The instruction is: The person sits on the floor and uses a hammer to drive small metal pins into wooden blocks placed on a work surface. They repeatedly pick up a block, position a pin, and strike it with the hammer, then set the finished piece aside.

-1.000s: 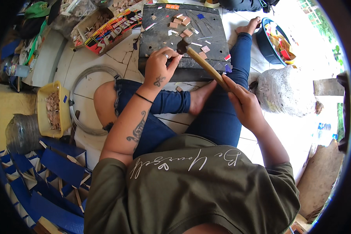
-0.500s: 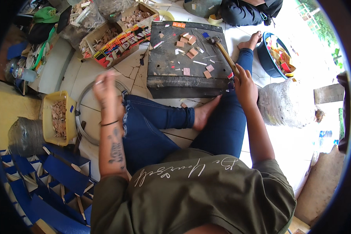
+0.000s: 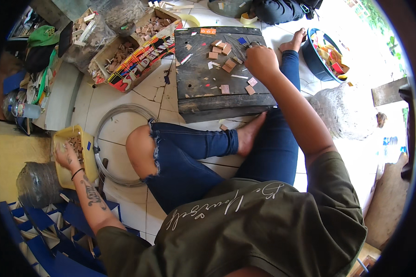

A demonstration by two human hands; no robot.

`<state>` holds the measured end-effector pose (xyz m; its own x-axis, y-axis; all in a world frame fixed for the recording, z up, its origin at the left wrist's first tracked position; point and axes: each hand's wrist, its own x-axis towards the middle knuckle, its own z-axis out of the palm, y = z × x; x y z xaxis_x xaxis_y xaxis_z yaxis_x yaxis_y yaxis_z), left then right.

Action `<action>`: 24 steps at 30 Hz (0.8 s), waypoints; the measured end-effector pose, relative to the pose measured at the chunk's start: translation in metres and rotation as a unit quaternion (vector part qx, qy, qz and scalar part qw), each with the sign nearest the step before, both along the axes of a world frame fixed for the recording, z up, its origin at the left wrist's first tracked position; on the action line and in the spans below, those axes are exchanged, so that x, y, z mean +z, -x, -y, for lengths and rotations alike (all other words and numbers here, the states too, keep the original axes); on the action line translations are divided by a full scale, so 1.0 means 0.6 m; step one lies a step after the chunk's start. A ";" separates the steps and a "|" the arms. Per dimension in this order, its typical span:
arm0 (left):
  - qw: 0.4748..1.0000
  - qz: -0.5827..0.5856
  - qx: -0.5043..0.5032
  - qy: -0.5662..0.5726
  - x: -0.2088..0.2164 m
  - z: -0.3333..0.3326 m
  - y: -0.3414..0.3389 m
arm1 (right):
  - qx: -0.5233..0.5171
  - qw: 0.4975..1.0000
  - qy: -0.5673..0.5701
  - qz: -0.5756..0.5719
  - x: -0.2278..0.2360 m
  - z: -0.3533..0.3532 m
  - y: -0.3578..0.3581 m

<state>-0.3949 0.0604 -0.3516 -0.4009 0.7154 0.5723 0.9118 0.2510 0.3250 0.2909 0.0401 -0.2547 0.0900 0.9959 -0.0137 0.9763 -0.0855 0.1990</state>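
Observation:
My left hand (image 3: 67,157) reaches into the yellow plastic tub (image 3: 91,157), at the small brown wooden pieces (image 3: 75,144) in it. Its fingers are blurred, so what they hold does not show. On the far right part of a dark wooden block (image 3: 196,102), my right hand (image 3: 262,63) is closed, with its fingertips hidden. A bit of the hammer head (image 3: 253,45) shows just beyond it; the handle is out of sight beneath the hand and forearm. Small wooden squares (image 3: 229,65), thin nails and coloured scraps lie on the block.
A printed cardboard box (image 3: 138,64) of wooden pieces stands beyond a wire coil (image 3: 102,121). At the far right is a blue basin (image 3: 311,64) of coloured pieces. Blue slatted parts (image 3: 55,249) fill the near left. Another person's dark-trousered leg (image 3: 277,11) is at the top.
My left hand has swung left and down from above the wire coil into the yellow tub. My right hand has moved forward from the hammer handle's end toward its head, covering the handle.

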 end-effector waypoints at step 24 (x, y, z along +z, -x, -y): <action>0.832 0.031 -0.549 0.074 0.104 -0.031 -0.802 | -0.081 0.630 -0.032 -0.772 -0.025 0.051 -0.064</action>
